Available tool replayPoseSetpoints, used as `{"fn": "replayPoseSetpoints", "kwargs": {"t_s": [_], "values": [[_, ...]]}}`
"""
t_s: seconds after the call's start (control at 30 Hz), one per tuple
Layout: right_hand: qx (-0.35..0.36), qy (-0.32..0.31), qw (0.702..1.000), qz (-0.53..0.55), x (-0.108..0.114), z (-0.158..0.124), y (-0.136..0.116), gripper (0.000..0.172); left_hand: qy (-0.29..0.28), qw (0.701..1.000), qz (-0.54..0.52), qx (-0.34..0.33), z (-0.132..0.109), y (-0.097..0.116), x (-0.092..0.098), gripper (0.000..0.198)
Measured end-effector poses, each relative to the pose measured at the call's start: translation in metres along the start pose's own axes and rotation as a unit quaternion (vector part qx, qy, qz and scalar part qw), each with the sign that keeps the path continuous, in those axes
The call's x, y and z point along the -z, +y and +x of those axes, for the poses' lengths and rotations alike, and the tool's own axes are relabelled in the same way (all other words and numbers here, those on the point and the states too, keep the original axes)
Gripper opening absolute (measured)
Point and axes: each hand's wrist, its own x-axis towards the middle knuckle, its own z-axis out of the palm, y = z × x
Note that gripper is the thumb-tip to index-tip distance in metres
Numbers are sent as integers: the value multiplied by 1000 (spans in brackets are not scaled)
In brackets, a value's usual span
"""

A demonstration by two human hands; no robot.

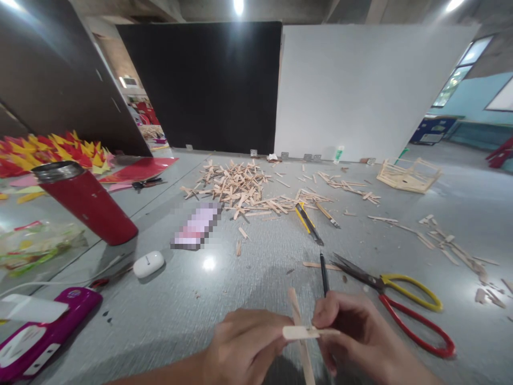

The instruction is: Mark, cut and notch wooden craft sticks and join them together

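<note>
My left hand (pixel 248 342) is closed, its fingertips pinching a pair of crossed wooden craft sticks. One craft stick (pixel 295 332) lies crosswise between my hands, and a longer craft stick (pixel 295 305) runs up and down behind it. At the other end, my right hand (pixel 356 329) pinches the crosswise stick with thumb and fingers. A black pencil (pixel 324 275) shows above my right hand; whether the hand grips it or it lies beneath, I cannot tell. To the right rest scissors (pixel 377 282) with yellow and red handles. Another stick (pixel 315 264) lies partly behind the pencil.
A pile of craft sticks (pixel 236 184) spreads across the table's middle. Nearby are a yellow cutter knife (pixel 308 222), a blurred phone (pixel 197 225), a white earbud case (pixel 148 264) and a red flask (pixel 90 206). A stick frame (pixel 411 179) stands at far right.
</note>
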Motion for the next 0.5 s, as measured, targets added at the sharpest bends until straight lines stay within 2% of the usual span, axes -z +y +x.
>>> {"fn": "replayPoseSetpoints", "kwargs": {"t_s": [0.17, 0.27, 0.33, 0.4, 0.47, 0.5], "values": [[-4, 11, 1000, 11, -6, 4, 4, 23, 3, 999, -53, -9, 2, -1, -1, 27], [-5, 37, 999, 12, -9, 7, 3, 26, -12, 997, -76, 22, 6, -1, 1, 27], [-8, 49, 999, 1, -12, 7, 0, 27, -18, 990, -118, 73, 10, 0, 1, 28], [3, 57, 998, -7, -14, 7, -2, 29, -17, 962, -211, 173, 14, 1, -2, 25], [15, 68, 997, -14, -15, 7, -2, 29, -2, 904, -323, 279, 18, 0, -6, 17], [22, 75, 997, -18, -15, 7, -1, 28, 10, 874, -368, 317, 18, -1, -9, 20]]}}
